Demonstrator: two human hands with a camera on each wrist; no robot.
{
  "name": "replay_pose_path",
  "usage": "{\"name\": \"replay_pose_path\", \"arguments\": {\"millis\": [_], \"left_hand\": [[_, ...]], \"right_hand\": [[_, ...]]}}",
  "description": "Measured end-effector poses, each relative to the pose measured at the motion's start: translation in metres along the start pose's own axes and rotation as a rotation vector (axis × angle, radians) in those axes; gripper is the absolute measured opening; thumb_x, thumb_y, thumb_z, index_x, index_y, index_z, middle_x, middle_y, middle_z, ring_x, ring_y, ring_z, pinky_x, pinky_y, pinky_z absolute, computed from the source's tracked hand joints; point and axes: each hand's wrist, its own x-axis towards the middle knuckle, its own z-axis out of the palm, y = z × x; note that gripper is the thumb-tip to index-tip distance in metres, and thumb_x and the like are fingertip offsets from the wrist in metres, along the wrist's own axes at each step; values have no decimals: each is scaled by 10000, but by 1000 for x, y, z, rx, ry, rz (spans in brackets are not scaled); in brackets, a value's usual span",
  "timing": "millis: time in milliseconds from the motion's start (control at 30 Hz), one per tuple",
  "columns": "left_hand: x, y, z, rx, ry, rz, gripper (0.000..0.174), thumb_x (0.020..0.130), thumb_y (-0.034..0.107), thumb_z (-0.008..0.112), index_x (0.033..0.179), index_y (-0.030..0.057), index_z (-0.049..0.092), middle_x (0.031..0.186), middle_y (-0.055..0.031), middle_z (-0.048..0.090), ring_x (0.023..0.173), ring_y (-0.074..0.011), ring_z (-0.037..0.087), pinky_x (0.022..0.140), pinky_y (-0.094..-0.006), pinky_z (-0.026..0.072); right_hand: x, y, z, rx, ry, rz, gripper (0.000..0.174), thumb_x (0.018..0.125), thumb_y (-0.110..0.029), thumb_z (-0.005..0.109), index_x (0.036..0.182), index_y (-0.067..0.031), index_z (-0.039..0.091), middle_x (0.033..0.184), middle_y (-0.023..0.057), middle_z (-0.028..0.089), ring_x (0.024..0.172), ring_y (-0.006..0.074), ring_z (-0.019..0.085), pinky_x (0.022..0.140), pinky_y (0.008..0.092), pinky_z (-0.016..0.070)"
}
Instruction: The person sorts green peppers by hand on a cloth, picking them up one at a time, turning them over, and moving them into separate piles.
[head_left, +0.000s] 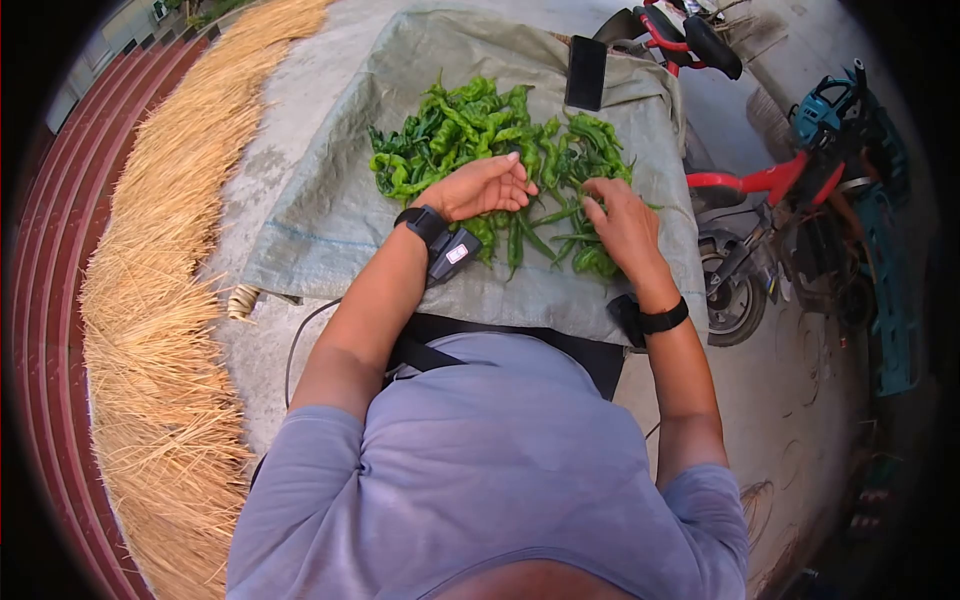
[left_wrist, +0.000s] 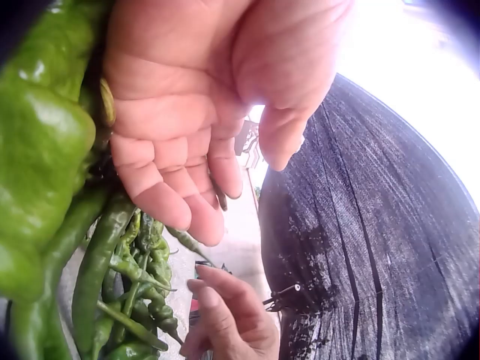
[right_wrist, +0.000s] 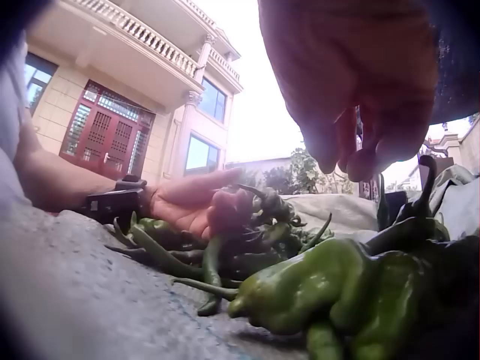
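Green peppers (head_left: pixel 455 125) lie heaped on a grey-green woven sheet (head_left: pixel 330 215), with a smaller group of peppers (head_left: pixel 597 150) to the right. My left hand (head_left: pixel 485 188) rests at the near side of the larger heap, its palm turned inward. In the left wrist view its fingers (left_wrist: pixel 161 199) bend loosely and no pepper shows in the palm. My right hand (head_left: pixel 625 222) is over the near edge of the smaller group, fingers relaxed. From the right wrist, its fingertips (right_wrist: pixel 360 161) point down above a large, wrinkled pepper (right_wrist: pixel 307 289), with nothing visible between them.
A black phone (head_left: pixel 586 73) lies at the sheet's far edge. To the right stands a red-framed bike (head_left: pixel 765 185). Straw (head_left: pixel 165 330) is spread along the left beside reddish steps (head_left: pixel 60 300). A cable (head_left: pixel 300 335) hangs by the left arm.
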Motion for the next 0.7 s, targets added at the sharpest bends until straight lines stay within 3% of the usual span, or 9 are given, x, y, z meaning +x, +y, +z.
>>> {"name": "replay_pose_path", "arguments": {"millis": [100, 233, 333, 433, 533, 633, 700], "left_hand": [[-1, -2, 1, -3, -2, 1, 340, 1050, 345, 441, 1040, 56, 619, 1063, -144, 666, 877, -172, 664, 806, -304, 549], [0, 0, 1, 7, 7, 9, 340, 1047, 348, 449, 1030, 57, 624, 1062, -142, 666, 875, -170, 663, 807, -303, 548], [1, -1, 0, -8, -5, 9, 340, 1044, 349, 455, 1033, 56, 628, 1066, -143, 667, 876, -169, 663, 807, -302, 548], [1, -2, -2, 1, -7, 4, 341, 1043, 350, 458, 1040, 54, 629, 1070, -144, 667, 878, -169, 664, 808, -302, 548], [1, -2, -3, 0, -9, 3, 348, 1042, 353, 458, 1045, 49, 629, 1068, -142, 668, 882, -173, 666, 813, -303, 549], [2, -2, -2, 6, -5, 8, 349, 1043, 353, 456, 1048, 49, 628, 1071, -143, 667, 881, -175, 667, 816, -306, 549], [1, -1, -2, 11, -2, 9, 349, 1044, 354, 454, 1051, 50, 626, 1074, -143, 666, 883, -176, 665, 814, -307, 548]], "right_hand": [[1, 7, 19, -62, -161, -35, 143, 873, -181, 600, 988, -135, 671, 872, 100, 675, 868, 325, 651, 706, 451, 492], [4, 5, 8, 65, -222, 47, 136, 868, -190, 598, 965, -142, 680, 926, 86, 696, 856, 316, 663, 723, 425, 500], [9, -1, -16, 159, -195, 174, 146, 877, -214, 603, 975, -144, 685, 934, 80, 703, 867, 310, 665, 726, 415, 496], [19, 14, -20, 176, -11, 234, 171, 885, -242, 610, 1010, -148, 678, 921, 72, 706, 871, 302, 666, 717, 416, 489], [28, 14, -26, -2, 201, 273, 191, 891, -262, 613, 1035, -147, 662, 905, 77, 695, 874, 301, 665, 718, 425, 492], [23, 16, -12, -259, 229, 146, 201, 898, -262, 605, 1057, -149, 651, 899, 82, 685, 865, 307, 662, 720, 437, 496], [15, -2, -5, -104, 164, 71, 203, 895, -268, 607, 1049, -144, 651, 898, 84, 680, 878, 307, 659, 728, 446, 498]]}}
